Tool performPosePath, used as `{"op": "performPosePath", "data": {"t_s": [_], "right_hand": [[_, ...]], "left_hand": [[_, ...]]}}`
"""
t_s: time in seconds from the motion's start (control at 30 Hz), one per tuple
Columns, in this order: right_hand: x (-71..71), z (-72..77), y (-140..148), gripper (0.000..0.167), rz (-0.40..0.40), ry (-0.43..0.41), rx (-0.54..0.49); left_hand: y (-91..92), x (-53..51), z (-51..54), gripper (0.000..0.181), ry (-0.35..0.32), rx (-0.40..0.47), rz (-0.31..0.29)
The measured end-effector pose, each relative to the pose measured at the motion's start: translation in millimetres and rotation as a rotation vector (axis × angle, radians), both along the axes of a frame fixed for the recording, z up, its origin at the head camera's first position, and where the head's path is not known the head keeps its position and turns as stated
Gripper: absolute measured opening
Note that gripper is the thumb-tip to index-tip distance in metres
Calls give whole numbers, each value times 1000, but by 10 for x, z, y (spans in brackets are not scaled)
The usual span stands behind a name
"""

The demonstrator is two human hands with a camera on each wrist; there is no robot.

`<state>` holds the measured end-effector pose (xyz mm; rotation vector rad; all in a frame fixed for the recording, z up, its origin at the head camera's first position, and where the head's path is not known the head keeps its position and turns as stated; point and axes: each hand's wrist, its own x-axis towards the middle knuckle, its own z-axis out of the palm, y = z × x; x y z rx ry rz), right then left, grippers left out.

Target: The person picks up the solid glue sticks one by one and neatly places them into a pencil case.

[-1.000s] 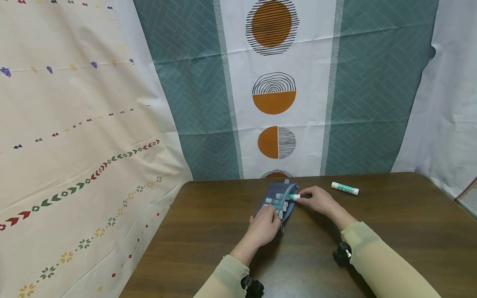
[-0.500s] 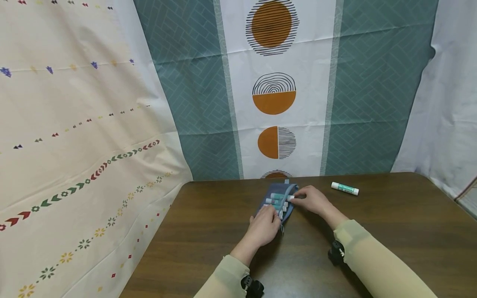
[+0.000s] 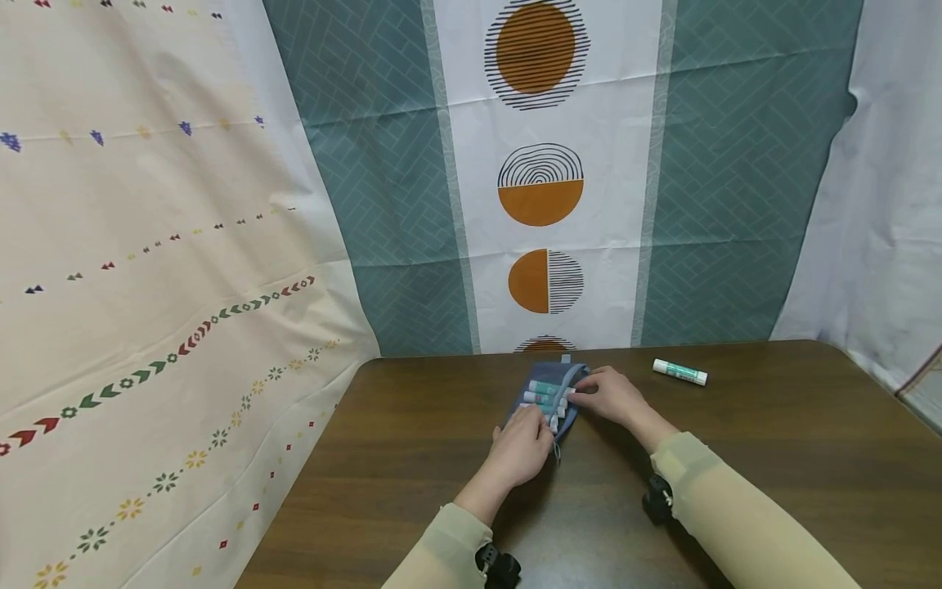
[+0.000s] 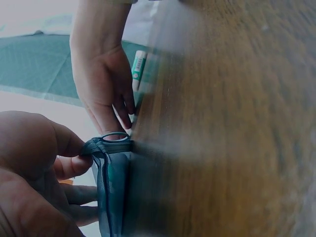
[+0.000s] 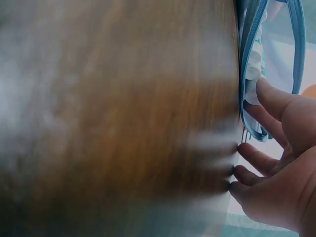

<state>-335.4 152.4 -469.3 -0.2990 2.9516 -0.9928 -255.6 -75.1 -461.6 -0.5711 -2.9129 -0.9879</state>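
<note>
A blue mesh zip pouch lies on the table with its zipped mouth spread toward the right. Several green-and-white glue sticks show through the mesh, side by side. My left hand pinches the pouch's near edge between thumb and forefinger, as the left wrist view shows at the zip corner. At the mouth, my right hand pinches the white end of the farthest glue stick, most of which is inside the pouch. Its other fingers touch or nearly touch the tabletop.
One more glue stick lies loose on the brown wooden table, right of and beyond my right hand. Patterned cloths hang behind the table's far edge and along the left side.
My right hand has moved left toward the pouch, sliding the glue stick deeper inside. The left hand stays in place on the pouch's near edge.
</note>
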Motion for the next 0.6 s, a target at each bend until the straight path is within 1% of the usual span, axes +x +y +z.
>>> {"op": "performPosePath", "data": {"t_s": [0.2, 0.6], "right_hand": [[-14, -16, -23, 42, -17, -8, 35], [1, 13, -69, 42, -24, -13, 80]], "left_hand": [[2, 0, 0, 19, 1, 1, 0], [2, 10, 19, 20, -3, -7, -3]]}}
